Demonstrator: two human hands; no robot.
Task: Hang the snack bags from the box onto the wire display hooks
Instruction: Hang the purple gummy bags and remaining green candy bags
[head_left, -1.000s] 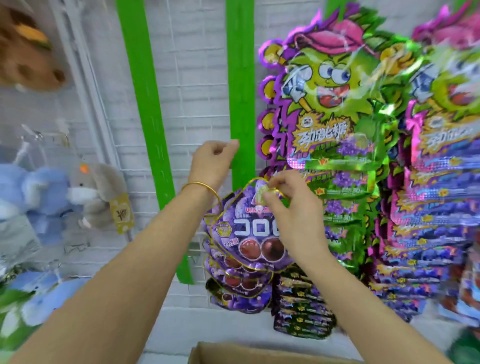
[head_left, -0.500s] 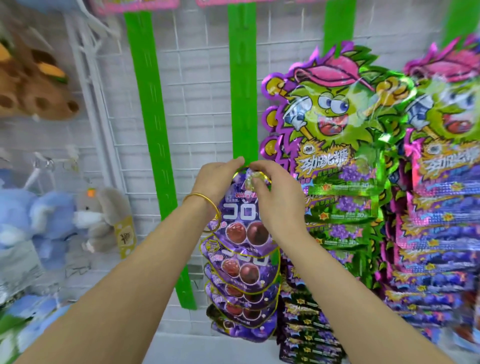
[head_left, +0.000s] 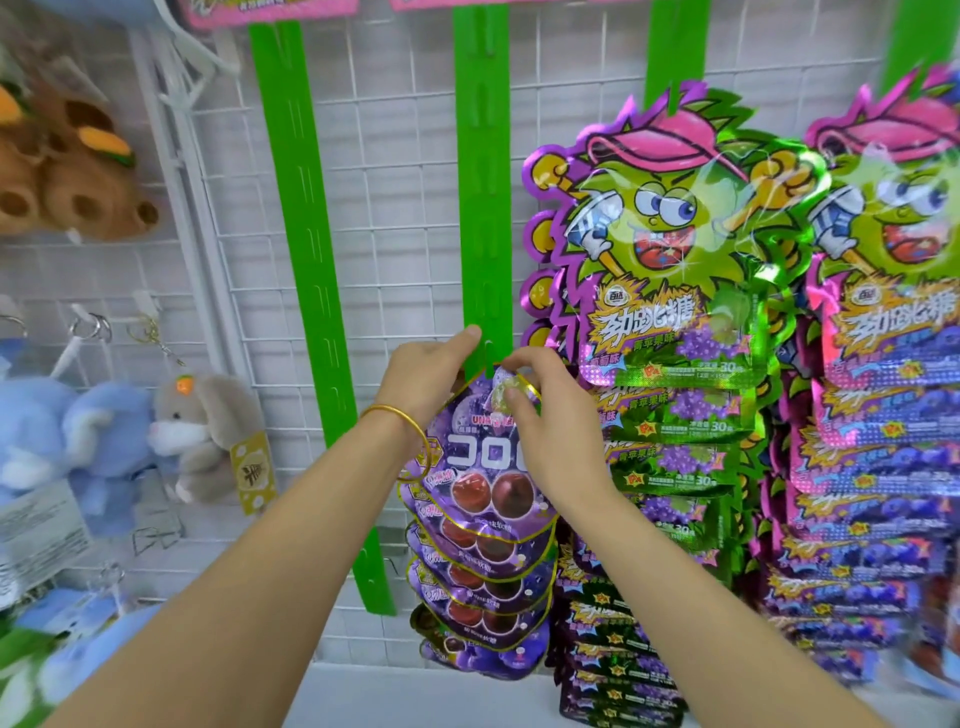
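Observation:
A purple grape-gummy snack bag (head_left: 480, 457) hangs topmost on the middle green hanging strip (head_left: 484, 208), over several identical purple bags (head_left: 483, 577) clipped lower down. My right hand (head_left: 545, 431) pinches the bag's top edge right at the strip. My left hand (head_left: 423, 371) holds the strip and the bag's top-left corner, thumb on the strip's edge. Whether the bag's hole is over a clip stays hidden behind my fingers. The box is out of view.
Another green strip (head_left: 306, 270), bare, hangs to the left on the white wire grid (head_left: 405, 171). Large green and pink popping-candy bags (head_left: 670, 270) fill the right side. Plush toys (head_left: 202, 431) and keychains hang on the left.
The view has tilted up and closer, so the box dropped out of sight. Both hands rose with the purple bag from in front of the lower bags to the strip.

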